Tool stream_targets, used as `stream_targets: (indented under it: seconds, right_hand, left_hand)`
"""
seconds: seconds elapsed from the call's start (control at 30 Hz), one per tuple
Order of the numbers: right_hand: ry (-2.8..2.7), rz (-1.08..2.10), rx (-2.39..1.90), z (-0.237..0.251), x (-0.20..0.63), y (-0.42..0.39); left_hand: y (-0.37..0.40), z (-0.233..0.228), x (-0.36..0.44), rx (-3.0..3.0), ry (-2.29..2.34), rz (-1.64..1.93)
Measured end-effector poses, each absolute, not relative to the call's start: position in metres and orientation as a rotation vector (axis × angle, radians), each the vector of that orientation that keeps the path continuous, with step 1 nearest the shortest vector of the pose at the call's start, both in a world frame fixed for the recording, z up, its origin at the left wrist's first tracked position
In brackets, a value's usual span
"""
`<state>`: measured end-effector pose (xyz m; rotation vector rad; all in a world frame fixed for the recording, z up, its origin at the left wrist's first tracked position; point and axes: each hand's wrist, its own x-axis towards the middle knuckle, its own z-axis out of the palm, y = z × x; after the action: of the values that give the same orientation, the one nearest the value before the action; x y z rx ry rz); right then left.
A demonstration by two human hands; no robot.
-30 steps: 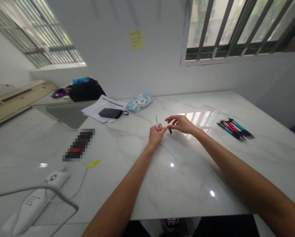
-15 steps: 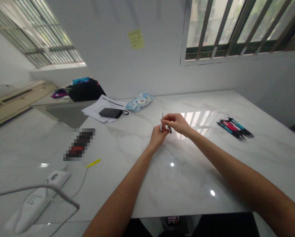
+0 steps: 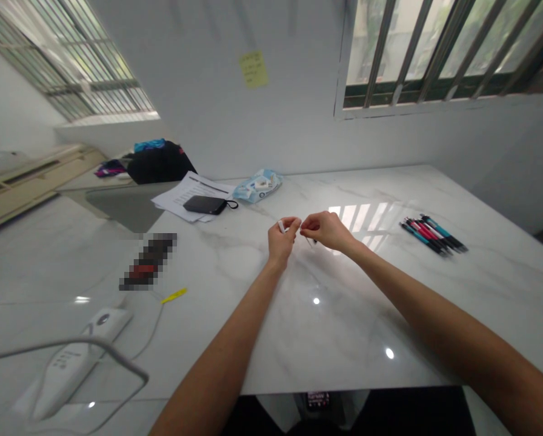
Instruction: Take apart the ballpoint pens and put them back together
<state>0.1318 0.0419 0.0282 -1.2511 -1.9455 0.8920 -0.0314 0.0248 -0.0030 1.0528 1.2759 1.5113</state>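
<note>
My left hand [image 3: 280, 243] is closed around a white pen barrel [image 3: 281, 226], whose pale end sticks up past the fingers. Close beside it, the thumb and forefinger of my right hand [image 3: 328, 231] pinch a thin pen refill [image 3: 308, 241] that slants down from the fingertips. The fingertips of both hands almost meet above the table. A small dark piece shows just under my right hand, mostly hidden. To the right of both hands lies a row of several pens [image 3: 433, 235] in teal, red, white and black.
On the white marble table [image 3: 344, 339], papers [image 3: 176, 197], a black pouch [image 3: 205, 204] and a blue wipes packet [image 3: 259, 185] lie toward the wall. A power strip [image 3: 80, 360], its cable and a yellow tag [image 3: 174, 295] are at left, near a blurred-out dark object [image 3: 148, 261].
My left hand has turned, tilting the white barrel from upright to leaning left. My right hand has come down slightly, and a thin rod now shows below its fingertips.
</note>
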Motion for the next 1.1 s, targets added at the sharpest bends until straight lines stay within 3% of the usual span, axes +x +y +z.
stream_targets:
  seconds: [0.23,0.47,1.1]
  right_hand:
    - [-2.225,0.825,-1.498,0.053,0.148,0.040]
    - [-2.376,0.591,-1.922,0.050,0.158,0.050]
    - [-2.531,0.584,-1.833,0.032,0.154,0.054]
  left_hand:
    - [0.030,-0.005,-0.045,1.190,1.519,1.526]
    - [0.012,-0.002,-0.034,1.841,1.879,0.803]
    - [0.006,0.003,-0.026,2.153,1.909,0.503]
